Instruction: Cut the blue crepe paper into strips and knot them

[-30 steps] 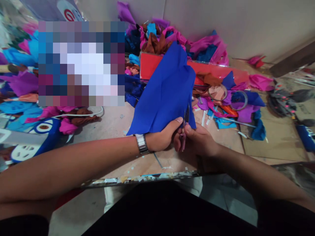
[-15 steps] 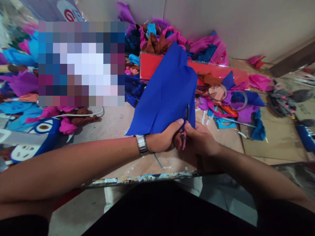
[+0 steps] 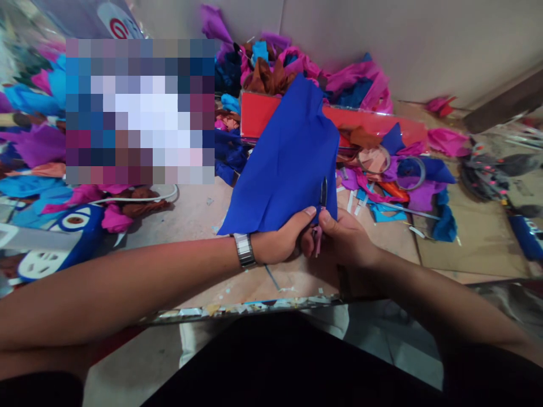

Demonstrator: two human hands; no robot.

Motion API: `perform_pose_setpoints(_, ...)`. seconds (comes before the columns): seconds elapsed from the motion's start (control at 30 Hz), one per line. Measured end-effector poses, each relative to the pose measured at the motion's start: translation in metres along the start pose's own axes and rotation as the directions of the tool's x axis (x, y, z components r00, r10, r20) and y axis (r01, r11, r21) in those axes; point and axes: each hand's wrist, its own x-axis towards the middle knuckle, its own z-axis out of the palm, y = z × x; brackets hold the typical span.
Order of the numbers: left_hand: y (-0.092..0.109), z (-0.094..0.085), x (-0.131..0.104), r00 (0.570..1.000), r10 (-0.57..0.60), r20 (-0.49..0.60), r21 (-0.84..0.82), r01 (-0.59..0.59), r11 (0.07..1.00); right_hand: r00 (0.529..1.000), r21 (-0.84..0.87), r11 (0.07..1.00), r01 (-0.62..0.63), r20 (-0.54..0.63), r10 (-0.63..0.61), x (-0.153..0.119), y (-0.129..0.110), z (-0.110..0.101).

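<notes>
A deep blue sheet (image 3: 282, 164), paper or thin cloth, spreads up and away over the table from my hands. My left hand (image 3: 284, 232), with a metal watch at the wrist, pinches its lower edge, thumb on top. Close beside it, my right hand (image 3: 345, 234) is closed around a pair of scissors (image 3: 324, 193). A dark blade points away from me over the sheet's right part. Most of the handles are hidden by my fingers; a pinkish piece shows below them.
Behind the sheet lies a long red wrapped packet (image 3: 261, 116), with crumpled coloured scraps around it. Tape rolls (image 3: 411, 173) rest on scraps at right, near a cardboard piece (image 3: 475, 243). A blue-and-white object (image 3: 63, 243) is at left. The table's front edge (image 3: 254, 307) carries shredded bits. One region is pixelated.
Almost nothing differs. The scissors' blade has shifted very slightly against the blue sheet; both hands keep their hold.
</notes>
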Motion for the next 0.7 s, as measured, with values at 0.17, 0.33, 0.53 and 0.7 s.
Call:
perform_pose_setpoints(0.17,0.001,-0.002,0.000,0.998,0.058,0.026,0.098,-0.060,0.993,1.000,-0.024,1.000,0.017,-0.003,-0.017,0.002,0.000,-0.002)
perform_pose_setpoints(0.33,0.007,-0.002,-0.001,0.998,0.049,0.031,0.141,-0.052,0.989,0.999,0.004,0.999,0.048,0.003,-0.048,0.002,0.002,-0.004)
perform_pose_setpoints(0.53,0.015,0.001,-0.003,0.995,0.086,0.057,0.115,-0.092,0.989,0.999,0.016,0.999,0.045,-0.014,-0.045,0.002,0.001,-0.002)
perform_pose_setpoints(0.7,0.018,0.004,-0.003,0.996,0.079,0.050,0.098,-0.084,0.992,0.998,0.041,0.998,0.056,-0.014,-0.056,0.004,0.002,-0.002)
